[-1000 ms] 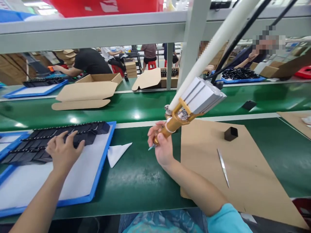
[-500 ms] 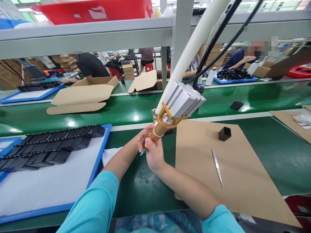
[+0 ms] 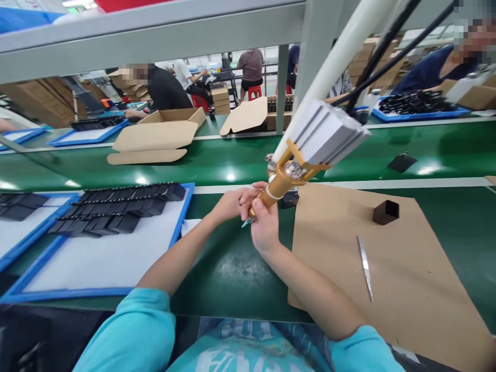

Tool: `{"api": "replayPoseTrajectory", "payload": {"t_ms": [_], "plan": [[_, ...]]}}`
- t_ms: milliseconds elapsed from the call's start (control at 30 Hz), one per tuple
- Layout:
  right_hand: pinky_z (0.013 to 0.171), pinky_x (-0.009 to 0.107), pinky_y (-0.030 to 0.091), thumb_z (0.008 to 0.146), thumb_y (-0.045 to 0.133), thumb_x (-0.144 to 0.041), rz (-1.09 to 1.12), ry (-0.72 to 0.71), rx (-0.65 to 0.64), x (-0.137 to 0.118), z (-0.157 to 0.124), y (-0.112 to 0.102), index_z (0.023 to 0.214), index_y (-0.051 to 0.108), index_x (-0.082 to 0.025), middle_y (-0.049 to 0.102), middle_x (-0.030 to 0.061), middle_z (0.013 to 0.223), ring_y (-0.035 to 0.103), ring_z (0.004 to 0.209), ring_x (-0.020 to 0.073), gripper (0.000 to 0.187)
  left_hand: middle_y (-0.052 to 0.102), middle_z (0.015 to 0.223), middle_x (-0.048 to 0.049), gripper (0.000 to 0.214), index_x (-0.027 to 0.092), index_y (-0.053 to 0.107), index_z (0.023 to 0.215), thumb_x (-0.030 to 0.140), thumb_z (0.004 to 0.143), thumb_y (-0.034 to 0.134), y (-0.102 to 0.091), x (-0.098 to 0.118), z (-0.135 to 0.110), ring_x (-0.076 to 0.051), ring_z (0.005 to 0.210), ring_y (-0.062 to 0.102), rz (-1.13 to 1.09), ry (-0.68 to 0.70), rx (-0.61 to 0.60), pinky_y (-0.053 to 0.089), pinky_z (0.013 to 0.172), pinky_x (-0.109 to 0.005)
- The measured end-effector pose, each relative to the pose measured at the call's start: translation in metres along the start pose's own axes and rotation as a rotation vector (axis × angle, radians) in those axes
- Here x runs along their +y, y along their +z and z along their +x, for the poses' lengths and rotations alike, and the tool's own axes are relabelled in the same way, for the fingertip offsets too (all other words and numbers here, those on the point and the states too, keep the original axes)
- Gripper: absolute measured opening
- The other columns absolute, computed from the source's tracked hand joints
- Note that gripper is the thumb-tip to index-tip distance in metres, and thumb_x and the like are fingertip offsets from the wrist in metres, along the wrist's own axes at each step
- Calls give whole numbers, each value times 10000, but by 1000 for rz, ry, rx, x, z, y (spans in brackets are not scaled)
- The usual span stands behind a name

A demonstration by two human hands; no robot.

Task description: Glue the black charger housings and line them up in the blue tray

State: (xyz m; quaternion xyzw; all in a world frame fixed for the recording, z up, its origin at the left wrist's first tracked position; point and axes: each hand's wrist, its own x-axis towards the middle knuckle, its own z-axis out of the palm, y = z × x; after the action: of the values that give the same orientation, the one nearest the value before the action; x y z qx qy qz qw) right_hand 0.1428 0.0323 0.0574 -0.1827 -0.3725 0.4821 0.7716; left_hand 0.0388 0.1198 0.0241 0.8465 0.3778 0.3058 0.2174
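Looks mid-cycle: right hand point(image 3: 265, 226) has fingers wrapped round gold tool point(image 3: 277, 187) above green surface point(image 3: 225, 292), left hand point(image 3: 229, 204) at its tip, grip unclear; black boxes point(image 3: 126, 205) rowed in blue-rimmed tray point(image 3: 112, 262), can't tell if finished.

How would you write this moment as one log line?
right hand: holds tool | left hand: at its tip | tray: rows of black boxes | cardboard: metal strip, dark box
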Motion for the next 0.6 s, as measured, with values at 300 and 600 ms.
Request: {"api": "replayPoseTrajectory", "payload": {"t_ms": [300,600], "plan": [[480,239,346,837,583,-442,-71,-27,61,-3,9,-8,1023,506,-269,591,-62,773,483,482,53,265,677,1173,-58,436,205,556,1234,334,831,660,-8,-3,-110,-226,1045,660,14,-250,-135,547,920,-368],[464,239,334,818,587,-470,-118,-37,86,-5,13,-9,1007,507,-265,573,-61,747,483,462,55,290,692,1172,-63,295,207,598,1182,347,1013,401,10,2,-99,-201,1072,662,175,-5,-103,533,921,-343]]}}
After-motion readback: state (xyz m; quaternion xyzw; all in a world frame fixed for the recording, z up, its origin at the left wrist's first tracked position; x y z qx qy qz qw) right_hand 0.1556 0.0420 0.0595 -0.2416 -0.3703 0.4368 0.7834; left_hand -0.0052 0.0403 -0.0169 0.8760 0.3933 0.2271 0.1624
